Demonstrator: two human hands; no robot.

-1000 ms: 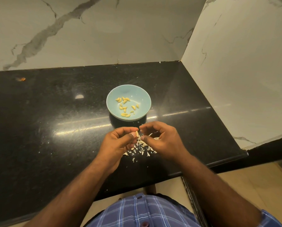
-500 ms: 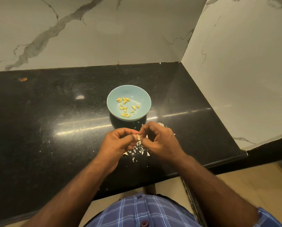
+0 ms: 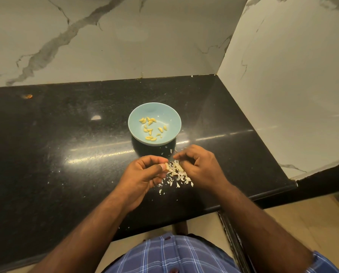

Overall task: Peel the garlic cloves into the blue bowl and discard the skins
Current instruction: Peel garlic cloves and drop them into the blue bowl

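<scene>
We see the left hand [image 3: 145, 174] held just above the glossy black speckled stone desk [image 3: 56, 154], its thumb and forefinger pinching a small pale garlic clove [image 3: 167, 166] at the fingertips, with the other fingers curled underneath. The right hand [image 3: 200, 168] sits just beside it, a small gap between the two, its fingers curled inward and downward over the heap of peelings; we cannot tell whether those fingers hold a scrap of skin or nothing at all. Between and below the hands lies a scattered pile of thin, papery off-white garlic skins [image 3: 177, 173], spread on the desk near its front edge, with a few stray flakes lying further out toward the bowl. Just beyond the hands stands the round, shallow light blue ceramic bowl [image 3: 170, 119], upright on the desk and apart from both hands, and in its bottom we count roughly a dozen small yellowish peeled garlic cloves [image 3: 150, 128] lying loose. Behind the desk rises a white marble wall with grey veins [image 3: 125, 40], meeting a second such panel at the right corner. At the bottom of the view we see a blue checked shirt [image 3: 170, 255]
</scene>
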